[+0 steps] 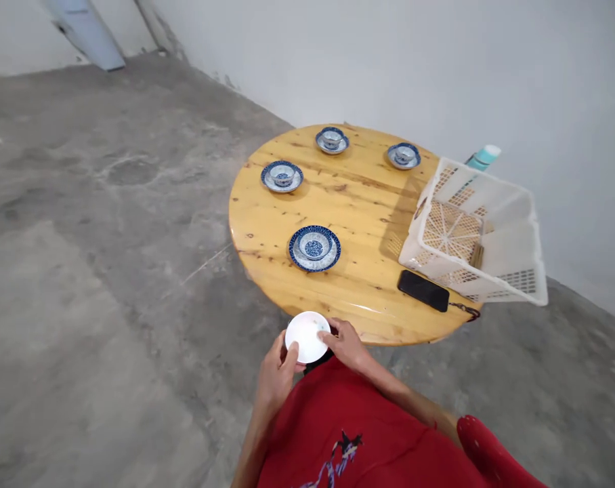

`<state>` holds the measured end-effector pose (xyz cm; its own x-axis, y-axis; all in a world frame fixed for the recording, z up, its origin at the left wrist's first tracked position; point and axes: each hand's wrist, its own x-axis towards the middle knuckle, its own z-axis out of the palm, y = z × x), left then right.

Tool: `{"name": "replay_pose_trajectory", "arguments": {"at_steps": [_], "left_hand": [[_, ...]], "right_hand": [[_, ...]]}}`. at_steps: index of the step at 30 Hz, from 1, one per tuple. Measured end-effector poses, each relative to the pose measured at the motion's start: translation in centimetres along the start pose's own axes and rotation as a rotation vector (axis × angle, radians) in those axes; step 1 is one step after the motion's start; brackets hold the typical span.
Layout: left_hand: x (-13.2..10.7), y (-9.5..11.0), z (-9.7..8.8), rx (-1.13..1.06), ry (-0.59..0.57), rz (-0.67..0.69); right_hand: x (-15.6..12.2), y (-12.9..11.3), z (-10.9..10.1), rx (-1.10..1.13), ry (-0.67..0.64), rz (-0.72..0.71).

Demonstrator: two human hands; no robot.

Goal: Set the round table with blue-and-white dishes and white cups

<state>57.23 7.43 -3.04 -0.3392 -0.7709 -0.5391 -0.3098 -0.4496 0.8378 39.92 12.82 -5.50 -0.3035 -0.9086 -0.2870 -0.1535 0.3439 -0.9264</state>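
Note:
A small white plate sits between both hands, just below the near edge of the round wooden table. My left hand grips its lower left rim, thumb on top. My right hand pinches its right rim. On the table stand several blue-and-white saucers, each with a small bowl: one near me, one at the left, one at the back and one at the back right.
A white plastic basket overhangs the table's right edge, with wooden sticks inside. A black phone lies in front of it. A teal-capped bottle stands behind the basket. Bare concrete floor stretches left; a white wall runs behind.

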Motion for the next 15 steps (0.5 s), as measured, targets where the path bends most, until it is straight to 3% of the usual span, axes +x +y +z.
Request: {"name": "replay_pose_trajectory", "arguments": {"at_steps": [7, 15], "left_hand": [[5.2, 1.9, -2.3, 0.089, -0.029, -0.007], [13.0, 7.4, -4.5, 0.270, -0.196, 0.022]], "right_hand": [[4.8, -0.7, 1.8, 0.094, 0.070, -0.010], [10.8, -2.4, 2.4, 0.210, 0.252, 0.085]]}}
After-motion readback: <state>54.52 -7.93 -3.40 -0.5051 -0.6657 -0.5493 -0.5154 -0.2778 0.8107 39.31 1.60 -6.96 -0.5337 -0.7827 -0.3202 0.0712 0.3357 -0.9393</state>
